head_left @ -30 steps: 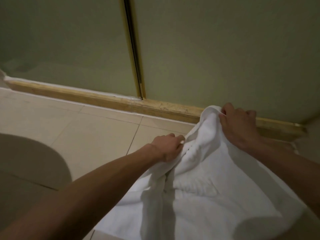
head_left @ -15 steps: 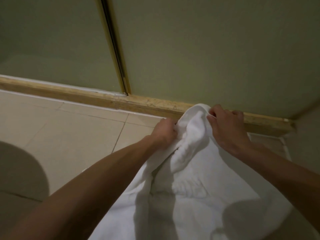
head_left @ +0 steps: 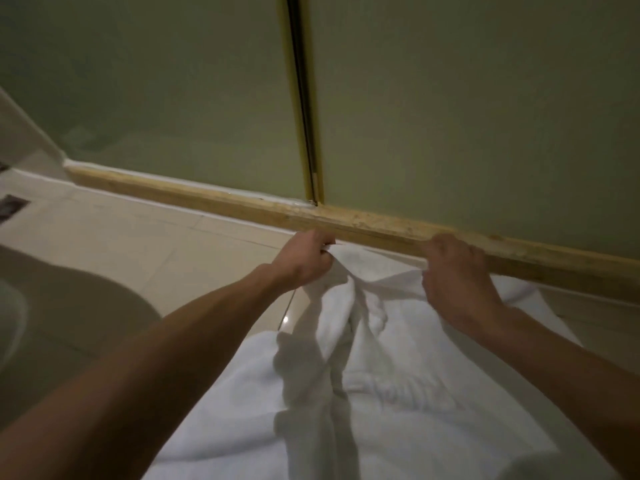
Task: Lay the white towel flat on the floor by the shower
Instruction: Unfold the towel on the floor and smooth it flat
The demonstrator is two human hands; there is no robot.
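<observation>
A white towel (head_left: 398, 393) lies crumpled on the beige tiled floor (head_left: 145, 251), its far edge close to the shower's wooden threshold (head_left: 381, 226). My left hand (head_left: 304, 261) pinches the towel's far left edge. My right hand (head_left: 457, 271) grips the far edge further right, just in front of the threshold. A deep fold runs down the towel's middle between my arms. The near part of the towel runs out of the bottom of the view.
Frosted green shower doors (head_left: 450, 116) with a brass-coloured frame (head_left: 308, 116) stand behind the threshold. A floor drain (head_left: 10, 206) sits at the far left. A dark rounded shadow (head_left: 69, 323) covers the floor on the left.
My hands have moved apart along the towel's far edge and pulled it toward the threshold. The bunched-up top has spread wider.
</observation>
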